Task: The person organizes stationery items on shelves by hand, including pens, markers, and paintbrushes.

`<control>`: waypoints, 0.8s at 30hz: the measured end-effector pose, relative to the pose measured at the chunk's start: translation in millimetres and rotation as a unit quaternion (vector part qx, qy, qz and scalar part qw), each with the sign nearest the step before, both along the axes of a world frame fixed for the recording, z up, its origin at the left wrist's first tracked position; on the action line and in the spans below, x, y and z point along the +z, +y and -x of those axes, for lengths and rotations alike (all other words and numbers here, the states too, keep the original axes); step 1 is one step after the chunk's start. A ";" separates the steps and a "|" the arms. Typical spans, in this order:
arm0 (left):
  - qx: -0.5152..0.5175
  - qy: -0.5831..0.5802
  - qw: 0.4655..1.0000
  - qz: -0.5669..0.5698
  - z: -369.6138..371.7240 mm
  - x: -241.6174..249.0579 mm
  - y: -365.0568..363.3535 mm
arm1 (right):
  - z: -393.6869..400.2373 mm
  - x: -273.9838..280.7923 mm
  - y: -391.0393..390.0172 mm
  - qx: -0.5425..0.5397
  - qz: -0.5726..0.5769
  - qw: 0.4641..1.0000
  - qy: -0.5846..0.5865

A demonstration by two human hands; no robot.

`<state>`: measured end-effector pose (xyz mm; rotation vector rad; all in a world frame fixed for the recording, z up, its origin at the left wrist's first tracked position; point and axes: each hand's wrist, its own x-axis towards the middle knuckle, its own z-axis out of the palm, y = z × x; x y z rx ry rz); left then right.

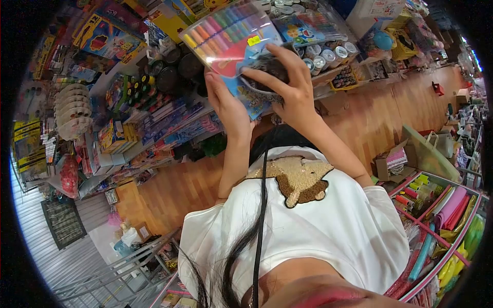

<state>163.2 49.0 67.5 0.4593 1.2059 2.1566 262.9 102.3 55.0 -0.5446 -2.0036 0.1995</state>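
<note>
Supporting left hand (231, 110): narrowed at the coloured-pen pack (221, 38); a one-edge hold could let it be tipped.
Right hand (295, 90): curled round a blurred dark container (269, 72); it could be dropped if pinched loosely.
Lidded jars (328, 55): could be knocked by the nearby pack, if swung.

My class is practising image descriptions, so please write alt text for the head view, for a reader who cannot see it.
The left hand holds a pack of pens, while the right hand curls its fingers over a blurred, dark, round item in front of it. Crowded shelves and wooden floor lie beyond.
</note>
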 end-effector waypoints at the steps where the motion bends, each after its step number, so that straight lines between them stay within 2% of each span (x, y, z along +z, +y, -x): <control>1: 0.022 0.000 1.000 -0.014 0.6 -3.9 2.3 | -2.9 -1.4 -6.4 -0.037 0.021 0.999 -0.018; 4: -0.002 0.018 0.999 -0.034 -3.3 -3.1 0.6 | -5.6 -6.5 -8.7 -0.066 0.056 0.996 -0.030; 8: 0.016 0.047 0.998 -0.026 -1.2 -11.5 4.0 | -5.4 -4.8 -9.5 -0.076 0.069 0.994 -0.025; 11: 0.014 0.027 0.999 -0.034 -2.4 -7.3 0.2 | -8.2 -10.5 -1.5 -0.080 0.104 0.991 -0.004; 14: 0.023 0.012 0.999 -0.044 -7.7 -1.5 -1.0 | -11.0 -21.6 15.0 -0.075 0.181 0.978 0.072; 16: 0.025 0.033 0.999 -0.031 -9.9 -1.0 -0.7 | -7.8 -16.0 -1.9 -0.063 0.161 0.983 0.067; 18: 0.023 0.105 0.993 0.036 -6.9 -4.6 -3.1 | -4.4 -11.4 -24.7 0.011 0.173 0.984 0.045; 19: 0.023 0.142 0.987 0.068 -5.8 -5.6 -3.7 | -1.1 -9.7 -34.8 0.058 0.140 0.988 0.018; 20: 0.006 0.111 0.993 0.037 -7.6 -4.9 -3.4 | -0.6 -6.8 -45.2 0.057 0.140 0.988 -0.006; 22: -0.013 0.077 0.997 -0.009 -10.7 -4.9 -3.0 | 0.5 -7.2 -32.0 0.064 0.101 0.992 0.037; 24: -0.016 0.052 0.998 -0.042 -11.1 -6.4 -1.5 | -8.5 -10.0 -11.3 0.004 0.077 0.997 0.014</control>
